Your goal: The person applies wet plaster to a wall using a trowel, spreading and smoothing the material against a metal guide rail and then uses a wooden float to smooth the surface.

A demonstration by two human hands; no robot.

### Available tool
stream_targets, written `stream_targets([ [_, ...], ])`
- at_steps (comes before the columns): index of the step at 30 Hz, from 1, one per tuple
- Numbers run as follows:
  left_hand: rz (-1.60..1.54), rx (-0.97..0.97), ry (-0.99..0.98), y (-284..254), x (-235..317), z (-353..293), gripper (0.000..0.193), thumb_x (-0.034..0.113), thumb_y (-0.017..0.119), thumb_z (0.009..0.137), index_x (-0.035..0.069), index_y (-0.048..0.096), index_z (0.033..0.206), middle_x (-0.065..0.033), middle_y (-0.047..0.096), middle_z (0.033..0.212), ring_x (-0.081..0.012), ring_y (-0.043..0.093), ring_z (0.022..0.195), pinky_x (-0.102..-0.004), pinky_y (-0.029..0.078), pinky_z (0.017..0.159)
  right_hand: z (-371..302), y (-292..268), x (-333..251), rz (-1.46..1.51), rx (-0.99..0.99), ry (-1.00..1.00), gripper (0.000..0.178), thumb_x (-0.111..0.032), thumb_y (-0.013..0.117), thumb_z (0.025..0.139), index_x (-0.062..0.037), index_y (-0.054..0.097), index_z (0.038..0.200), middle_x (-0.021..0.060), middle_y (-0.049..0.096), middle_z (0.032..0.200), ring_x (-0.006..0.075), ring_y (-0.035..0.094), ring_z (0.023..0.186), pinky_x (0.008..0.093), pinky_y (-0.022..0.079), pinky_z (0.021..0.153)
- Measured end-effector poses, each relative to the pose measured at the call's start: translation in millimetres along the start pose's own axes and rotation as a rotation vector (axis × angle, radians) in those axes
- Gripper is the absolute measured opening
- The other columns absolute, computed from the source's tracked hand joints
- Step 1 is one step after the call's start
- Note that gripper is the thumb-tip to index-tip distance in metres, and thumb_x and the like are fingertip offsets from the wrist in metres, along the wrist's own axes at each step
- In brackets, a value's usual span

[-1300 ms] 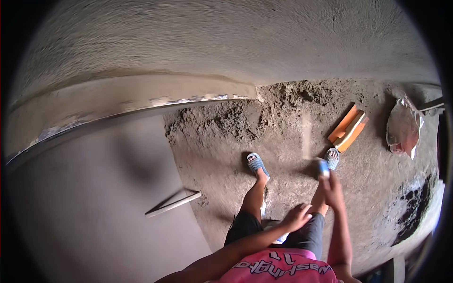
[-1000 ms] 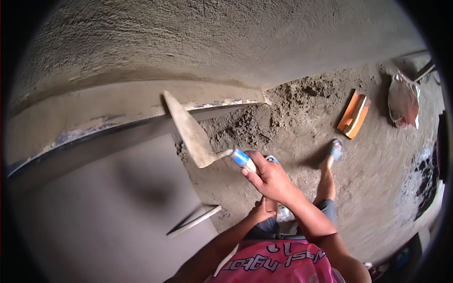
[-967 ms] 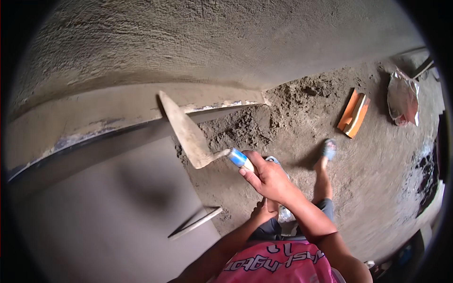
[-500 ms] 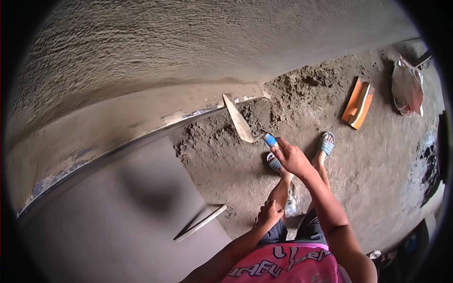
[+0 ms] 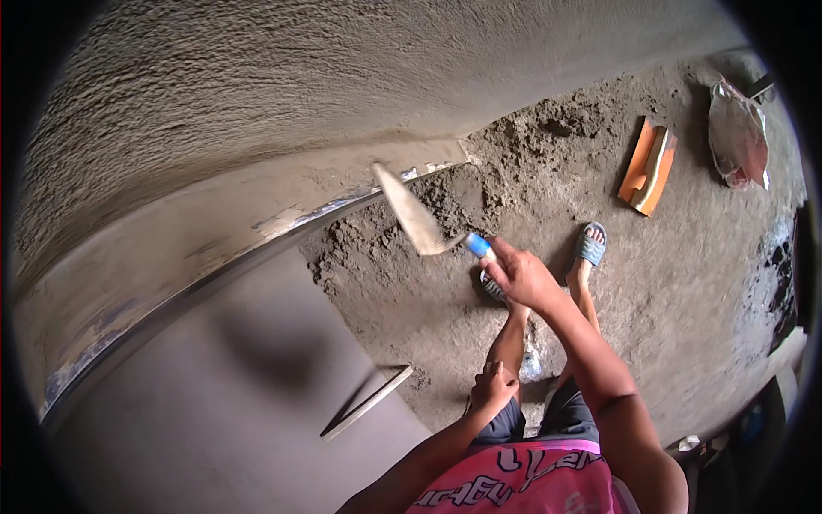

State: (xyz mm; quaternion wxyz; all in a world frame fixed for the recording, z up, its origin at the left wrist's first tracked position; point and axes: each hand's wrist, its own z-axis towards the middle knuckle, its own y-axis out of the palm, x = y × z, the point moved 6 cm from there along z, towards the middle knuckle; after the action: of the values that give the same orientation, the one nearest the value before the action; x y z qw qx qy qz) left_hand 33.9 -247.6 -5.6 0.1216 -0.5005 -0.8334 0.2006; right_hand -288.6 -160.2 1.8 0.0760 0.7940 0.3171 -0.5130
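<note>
- Rough plastered wall (image 5: 342, 77) fills the far side of my feed, with lumpy mortar (image 5: 591, 120) along its foot.
- I see the right hand (image 5: 527, 278) wrapped round a blue-and-white handle; its pointed trowel (image 5: 409, 212) slants far left toward the ledge (image 5: 197, 218).
- Left hand (image 5: 494, 390) rests near the left knee, fingers bent; I can't tell how tightly.
- Far right, an orange float (image 5: 642, 167) lies near a plastic bag (image 5: 736, 133).

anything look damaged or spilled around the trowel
Yes. The ledge has a patchy lower edge, pale and dark marks breaking its plainer surface, perhaps chipped. Clumpy, mortar-like material lies along the foot of the wall, rougher than the floor nearer the sandals. The trowel in the right hand shows no clear damage, though it's blurred.
</note>
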Motion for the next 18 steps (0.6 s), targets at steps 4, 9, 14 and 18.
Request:
stream_targets([
  [4,-0.011,-0.053,-0.028,3.5,-5.8,-4.8,0.072,0.046,0.074,0.084,0.014,0.054,0.145,-0.0166,0.056,0.146,-0.0447,0.061,0.120,-0.0558,0.054,0.097,-0.2,13.6,37.4,-0.024,0.092,0.046,0.043,-0.040,0.062,0.102,-0.0084,0.059,0.130,0.0262,0.072,0.085,0.0467,0.071,0.085,0.0550,0.057,0.077],
  [9,-0.010,-0.072,-0.015,10.4,-9.6,-3.4,0.072,0.046,0.074,0.084,0.013,0.054,0.144,-0.0169,0.055,0.147,-0.0451,0.060,0.120,-0.0562,0.054,0.097,-10.7,-7.0,-54.3,0.060,0.042,-0.191,0.039,-0.036,0.064,0.100,-0.0103,0.058,0.129,0.0212,0.070,0.081,0.0433,0.071,0.078,0.0522,0.057,0.070],
  [14,-0.013,-0.048,0.007,14.1,-14.5,-5.6,0.071,0.045,0.076,0.084,0.012,0.054,0.144,-0.0170,0.055,0.145,-0.0443,0.060,0.120,-0.0554,0.054,0.097,-0.6,-20.9,-90.8,0.019,0.049,-0.277,0.039,-0.036,0.064,0.101,-0.0123,0.057,0.131,0.0199,0.071,0.086,0.0426,0.070,0.078,0.0528,0.057,0.069],
  [18,-0.011,-0.034,0.015,14.7,-16.1,-5.3,0.070,0.044,0.076,0.084,0.012,0.055,0.143,-0.0170,0.055,0.145,-0.0443,0.060,0.119,-0.0547,0.054,0.097,9.6,-8.9,-56.0,0.006,0.081,-0.215,0.039,-0.037,0.064,0.101,-0.0123,0.058,0.131,0.0203,0.071,0.084,0.0440,0.070,0.079,0.0535,0.057,0.071],
])
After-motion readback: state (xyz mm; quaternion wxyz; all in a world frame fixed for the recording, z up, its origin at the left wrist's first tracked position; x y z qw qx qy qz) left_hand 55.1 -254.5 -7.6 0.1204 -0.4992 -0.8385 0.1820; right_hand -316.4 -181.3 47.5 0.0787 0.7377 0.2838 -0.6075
